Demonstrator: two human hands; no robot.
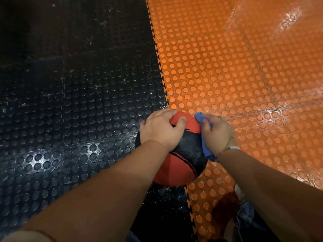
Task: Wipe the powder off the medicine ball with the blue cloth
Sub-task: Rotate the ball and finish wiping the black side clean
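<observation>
Medicine ball point(176, 165): matt, grainy rubber-like skin, red and black panels, pale dusty film on the black panel. Blue cloth point(206, 151): soft, crumpled fabric. Black floor mat point(70, 102): studded, glossy, scuffed. Orange floor mat point(236, 67): studded, glossy, strongly reflective.

Two bare forearms, no sleeves in view. Left hand point(161, 129): no rings or wristwear visible. Right hand point(217, 134): pale band point(233, 147) at the wrist. Blue denim point(248, 219) at 5 o'clock.
</observation>
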